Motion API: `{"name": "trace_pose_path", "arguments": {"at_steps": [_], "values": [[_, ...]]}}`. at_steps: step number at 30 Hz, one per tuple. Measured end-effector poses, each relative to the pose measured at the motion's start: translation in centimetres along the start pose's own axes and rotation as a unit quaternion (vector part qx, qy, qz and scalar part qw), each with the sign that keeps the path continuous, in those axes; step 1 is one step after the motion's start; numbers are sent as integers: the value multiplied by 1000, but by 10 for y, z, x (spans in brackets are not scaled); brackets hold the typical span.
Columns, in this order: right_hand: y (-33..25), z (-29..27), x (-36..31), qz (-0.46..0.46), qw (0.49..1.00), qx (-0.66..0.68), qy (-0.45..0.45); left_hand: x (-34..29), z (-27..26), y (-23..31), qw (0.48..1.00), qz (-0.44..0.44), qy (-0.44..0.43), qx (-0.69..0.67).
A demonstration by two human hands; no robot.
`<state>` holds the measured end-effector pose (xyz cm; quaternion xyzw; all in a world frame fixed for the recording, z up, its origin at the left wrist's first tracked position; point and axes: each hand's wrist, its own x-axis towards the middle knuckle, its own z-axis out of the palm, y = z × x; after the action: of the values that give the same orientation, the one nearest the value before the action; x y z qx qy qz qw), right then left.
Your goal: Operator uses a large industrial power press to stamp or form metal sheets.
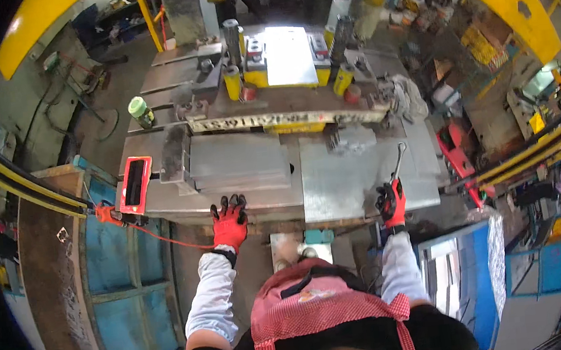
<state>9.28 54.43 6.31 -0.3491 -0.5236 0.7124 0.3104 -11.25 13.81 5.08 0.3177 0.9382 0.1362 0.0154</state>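
Observation:
My left hand (230,222), in a red glove with black fingertips, lies with its fingers spread on the front edge of the press bed, just in front of a stack of grey metal sheets (238,162). It holds nothing. In the same kind of glove, my right hand (393,205) is closed around the lower part of a wrench (399,160), whose ring end points up and away. Under and beside that hand a flat metal sheet (333,186) covers the right of the bed. A bright metal sheet (290,54) rests on the die at the back.
A red-framed dark device (136,183) and a green-lidded jar (140,112) stand on the left. Metal blocks (352,139) sit behind the flat sheet, with a rag (409,98) at the right. Yellow-black bars (32,184) flank the bed. A red cable (171,240) hangs along the front left.

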Motion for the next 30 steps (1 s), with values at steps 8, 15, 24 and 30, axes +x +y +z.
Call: {"name": "trace_pose_path", "arguments": {"at_steps": [8, 15, 24, 30], "values": [[-174, 195, 45, -105, 934, -108, -324, 14, -50, 26, 991, -83, -96, -47], [-170, 269, 176, -11, 879, -35, -476, 108, -116, 135, 894, -110, -64, -429], [-152, 98, 46, 10, 957, -14, -288, 248, -86, 163, 416, 2, -78, -906], [-80, 10, 19, 140, 964, 9, -225, 315, -65, 159, 330, -70, -33, -941]]}}
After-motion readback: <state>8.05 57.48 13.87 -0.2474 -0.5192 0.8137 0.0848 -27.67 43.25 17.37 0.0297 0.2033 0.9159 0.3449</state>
